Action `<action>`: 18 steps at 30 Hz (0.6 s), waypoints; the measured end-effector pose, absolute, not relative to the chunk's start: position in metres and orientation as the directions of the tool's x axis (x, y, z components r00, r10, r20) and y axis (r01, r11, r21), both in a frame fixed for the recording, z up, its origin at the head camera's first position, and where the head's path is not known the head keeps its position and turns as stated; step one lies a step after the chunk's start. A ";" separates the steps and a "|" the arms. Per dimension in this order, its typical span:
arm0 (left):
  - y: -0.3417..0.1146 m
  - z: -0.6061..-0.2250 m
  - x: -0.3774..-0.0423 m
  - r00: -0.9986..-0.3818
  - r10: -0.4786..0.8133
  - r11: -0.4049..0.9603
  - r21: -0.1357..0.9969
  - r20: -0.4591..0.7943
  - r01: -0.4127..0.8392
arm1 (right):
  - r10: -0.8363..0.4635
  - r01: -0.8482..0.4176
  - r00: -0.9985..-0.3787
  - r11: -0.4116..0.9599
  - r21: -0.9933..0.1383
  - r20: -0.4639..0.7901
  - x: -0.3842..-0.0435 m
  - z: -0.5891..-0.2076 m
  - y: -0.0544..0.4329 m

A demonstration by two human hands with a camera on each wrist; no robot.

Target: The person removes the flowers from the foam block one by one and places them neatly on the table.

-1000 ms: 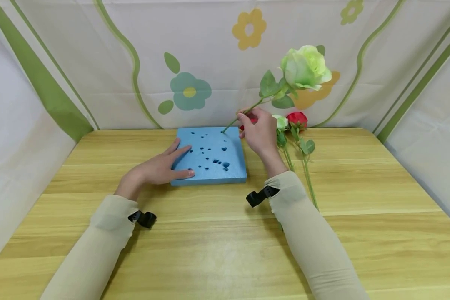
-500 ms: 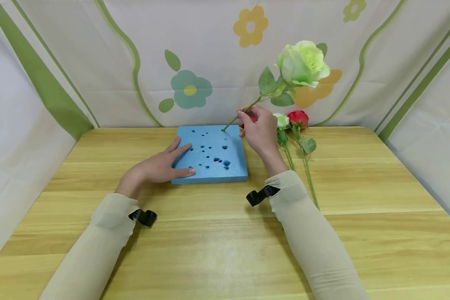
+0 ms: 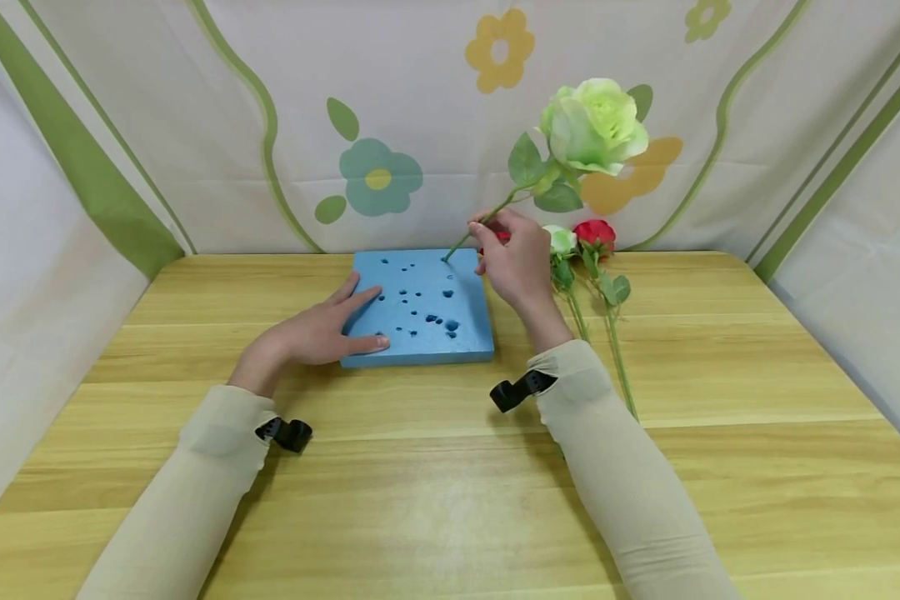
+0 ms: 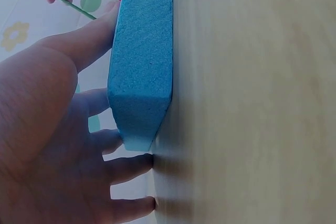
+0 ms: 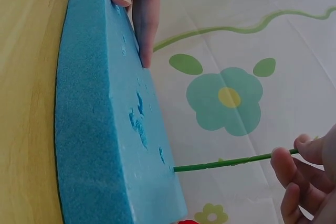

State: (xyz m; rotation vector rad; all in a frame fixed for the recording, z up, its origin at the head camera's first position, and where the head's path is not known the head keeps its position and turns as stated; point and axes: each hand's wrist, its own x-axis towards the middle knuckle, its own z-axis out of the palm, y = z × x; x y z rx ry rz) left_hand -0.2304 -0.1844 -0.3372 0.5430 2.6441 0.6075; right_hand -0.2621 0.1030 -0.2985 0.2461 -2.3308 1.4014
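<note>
My right hand (image 3: pixel 519 258) pinches the green stem (image 5: pixel 226 163) of a pale green artificial rose (image 3: pixel 594 127) between thumb and fingertips. The rose leans up to the right, and the lower end of its stem meets the top of a blue foam block (image 3: pixel 427 352) near the back right corner. Many holes pit the block's top. My left hand (image 3: pixel 311 333) lies spread over the block's left side, thumb and index finger on its top. In the left wrist view, other fingers (image 4: pixel 131 167) reach down to the table beside the block.
A second pale green rose (image 3: pixel 562 242) and a red rose (image 3: pixel 594 237) lie on the wooden table (image 3: pixel 412 500) right of the block. Another red bloom shows partly behind my right hand. A printed cloth (image 3: pixel 232 167) hangs behind the table.
The rose's bloom has shifted left and slightly up, its stem a little more upright. The right hand still pinches the stem, and the left hand stays on the block.
</note>
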 end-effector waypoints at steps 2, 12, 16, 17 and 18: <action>-0.184 -0.338 -0.231 -0.856 0.441 0.832 0.480 -0.269 0.278 | 0.056 -0.360 -0.896 0.487 -0.796 0.440 -0.262 -0.299 0.103; -0.185 -0.336 -0.230 -0.859 0.436 0.834 0.478 -0.269 0.274 | 0.085 -0.392 -0.891 0.354 -0.849 0.447 -0.259 -0.286 0.108; -0.188 -0.337 -0.230 -0.859 0.436 0.833 0.481 -0.267 0.273 | 0.104 -0.381 -0.896 0.322 -0.867 0.432 -0.259 -0.282 0.113; -0.188 -0.337 -0.230 -0.859 0.436 0.833 0.482 -0.268 0.272 | 0.112 -0.375 -0.897 0.318 -0.871 0.427 -0.260 -0.282 0.115; -0.189 -0.337 -0.230 -0.859 0.435 0.833 0.481 -0.270 0.271 | 0.122 -0.369 -0.898 0.314 -0.875 0.422 -0.260 -0.282 0.117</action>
